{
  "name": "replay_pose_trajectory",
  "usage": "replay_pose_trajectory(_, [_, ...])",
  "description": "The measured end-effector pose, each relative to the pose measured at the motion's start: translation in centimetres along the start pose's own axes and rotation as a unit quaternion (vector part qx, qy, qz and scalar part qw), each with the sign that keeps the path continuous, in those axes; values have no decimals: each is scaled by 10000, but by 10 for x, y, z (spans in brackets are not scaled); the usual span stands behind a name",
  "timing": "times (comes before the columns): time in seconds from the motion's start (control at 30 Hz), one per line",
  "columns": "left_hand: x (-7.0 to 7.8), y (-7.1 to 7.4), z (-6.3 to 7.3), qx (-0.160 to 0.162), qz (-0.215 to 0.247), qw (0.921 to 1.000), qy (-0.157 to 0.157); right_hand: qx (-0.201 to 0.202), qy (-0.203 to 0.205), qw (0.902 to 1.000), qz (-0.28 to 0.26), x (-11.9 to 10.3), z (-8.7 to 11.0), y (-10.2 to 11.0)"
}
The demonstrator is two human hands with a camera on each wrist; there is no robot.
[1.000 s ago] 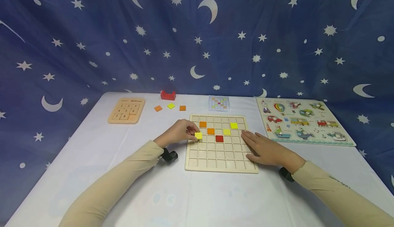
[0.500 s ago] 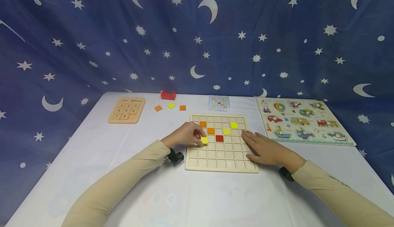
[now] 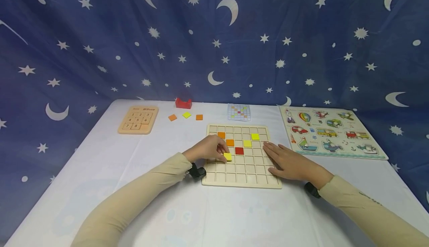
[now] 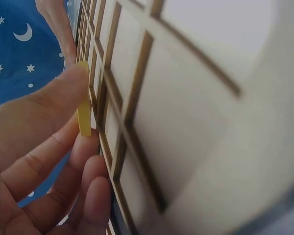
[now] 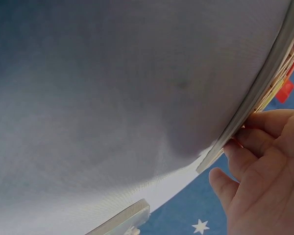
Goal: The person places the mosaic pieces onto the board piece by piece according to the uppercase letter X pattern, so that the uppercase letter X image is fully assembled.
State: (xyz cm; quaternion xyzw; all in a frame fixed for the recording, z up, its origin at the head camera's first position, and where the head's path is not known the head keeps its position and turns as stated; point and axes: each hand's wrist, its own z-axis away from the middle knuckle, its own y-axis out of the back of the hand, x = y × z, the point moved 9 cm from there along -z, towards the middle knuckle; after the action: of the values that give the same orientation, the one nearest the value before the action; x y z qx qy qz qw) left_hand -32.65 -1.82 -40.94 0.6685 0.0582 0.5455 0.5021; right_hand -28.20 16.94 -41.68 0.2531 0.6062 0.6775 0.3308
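My left hand [image 3: 212, 148] pinches a yellow square tile [image 3: 227, 156] between thumb and fingers, close over the wooden grid board [image 3: 241, 180]. In the left wrist view the tile [image 4: 84, 100] is seen edge-on beside the board's raised lines. A red tile [image 3: 239, 151] lies in a cell just up and right of it. Two orange tiles, one of them this orange tile [image 3: 229, 143], and two yellow tiles, including this yellow tile [image 3: 255, 137], fill other cells. My right hand [image 3: 291, 161] lies with straight fingers along the board's right edge.
Behind the board lie two orange tiles and a loose yellow tile [image 3: 186, 115], near a red holder [image 3: 183, 103]. A pattern card [image 3: 238, 112] lies at the back. A number puzzle [image 3: 138, 120] sits left, a vehicle picture puzzle [image 3: 330, 131] right.
My left hand has carried the yellow tile right and toward me, from the board's left side to below and left of the red tile. The right hand stays in place.
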Motion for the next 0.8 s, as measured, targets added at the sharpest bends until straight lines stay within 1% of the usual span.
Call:
replay_pose_trajectory(0.2, [5, -2, -1, 50, -52, 10000, 56, -18, -37, 10000, 8, 2, -1, -2])
replay_pose_trajectory(0.43, [7, -5, -3, 108, -260, 9996, 59, 2, -22, 10000, -7, 1, -1, -2])
replay_pose_trajectory(0.63, [6, -6, -4, 60, -204, 9997, 100, -19, -58, 10000, -28, 1, 0, -2])
replay_pose_trajectory(0.73, [6, -5, -3, -3, -121, 9999, 45, -36, -60, 10000, -48, 1, 0, -2])
replay_pose_trajectory(0.8, [8, -3, -2, -16, -124, 9999, -66, -52, -59, 10000, -59, 1, -1, -2])
